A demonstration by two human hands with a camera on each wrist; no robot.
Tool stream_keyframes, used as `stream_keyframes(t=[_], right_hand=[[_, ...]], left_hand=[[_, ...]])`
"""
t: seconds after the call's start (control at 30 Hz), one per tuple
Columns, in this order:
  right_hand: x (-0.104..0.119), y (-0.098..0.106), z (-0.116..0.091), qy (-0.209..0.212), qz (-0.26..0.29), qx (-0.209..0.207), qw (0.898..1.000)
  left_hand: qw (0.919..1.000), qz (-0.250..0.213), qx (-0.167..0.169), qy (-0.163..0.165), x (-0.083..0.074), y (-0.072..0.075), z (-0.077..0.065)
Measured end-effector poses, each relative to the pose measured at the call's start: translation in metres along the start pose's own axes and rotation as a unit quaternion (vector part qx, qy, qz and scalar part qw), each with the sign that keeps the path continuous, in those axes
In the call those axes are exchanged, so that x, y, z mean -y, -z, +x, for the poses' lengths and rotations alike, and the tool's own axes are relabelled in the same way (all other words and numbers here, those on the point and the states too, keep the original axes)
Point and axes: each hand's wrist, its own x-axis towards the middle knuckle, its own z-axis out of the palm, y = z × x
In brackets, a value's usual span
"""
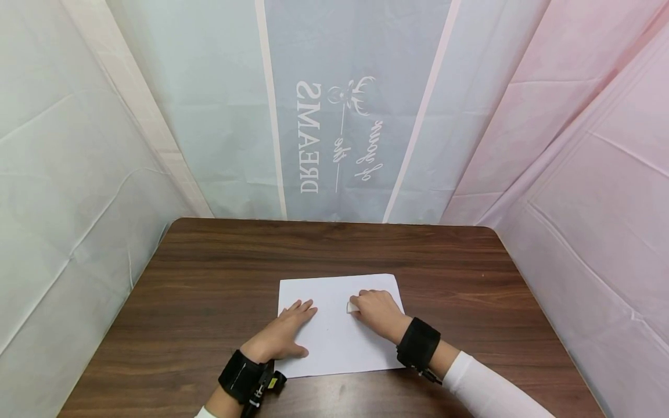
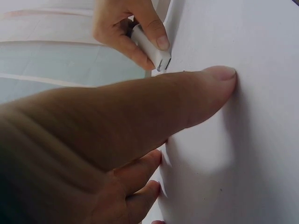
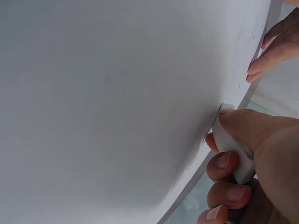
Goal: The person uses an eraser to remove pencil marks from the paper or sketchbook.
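A sheet of white paper (image 1: 334,348) lies on the table in front of me. My left hand (image 1: 284,334) rests on the paper's left side, thumb and fingers spread apart. On the right half, my right hand (image 1: 378,312) pinches a white eraser (image 1: 352,307) between thumb and curled fingers. In the right wrist view one end of the eraser (image 3: 229,140) meets the paper. The left wrist view shows its other side, with a dark mark near the end of the eraser (image 2: 156,51). Several tiny dark specks dot the paper. No drawn lines can be made out.
The brown wooden table (image 1: 219,261) extends around the paper on all sides. Behind it hangs a blue-grey cloth (image 1: 230,116) with printed lettering, and pale sheets hang at left and right. Each wrist wears a black strap (image 1: 418,343).
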Motion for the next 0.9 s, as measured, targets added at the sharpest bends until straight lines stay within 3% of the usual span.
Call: stream_keyframes(t=[0.9], right_hand=[[-0.0065,0.0009,-0.0054,-0.018,0.0,0.015,1.0]], left_hand=[[1.0,-0.002,0.002,-0.003,-0.0004,0.0024,-0.0011]])
